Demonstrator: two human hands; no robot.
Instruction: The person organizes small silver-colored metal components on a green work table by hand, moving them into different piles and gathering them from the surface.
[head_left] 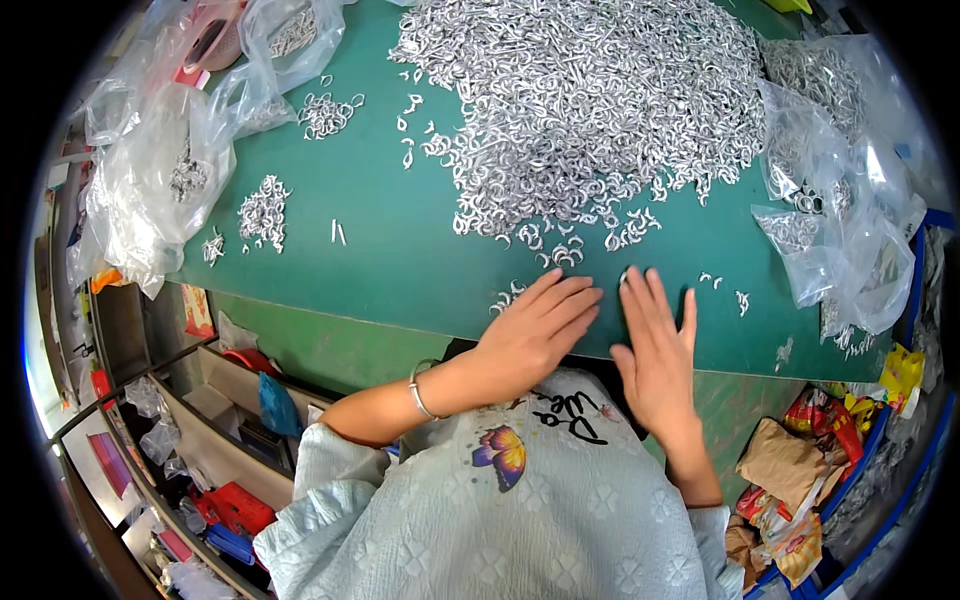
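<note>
A large heap of small curved silver metal pieces spreads over the green table. Near the front edge, my left hand lies palm down, its fingers stretched and angled to the right, beside a few loose curved pieces. What lies under its palm is hidden. My right hand is flat on the table a short way to the right, fingers extended forward and thumb apart. One tiny silver piece shows at its index fingertip. A small cluster of pieces sits just beyond both hands.
Smaller piles of silver pieces and rings lie to the left, near two thin rods. Clear plastic bags stand at the left edge and more bags at the right. A blue-framed rack holds packages at lower right.
</note>
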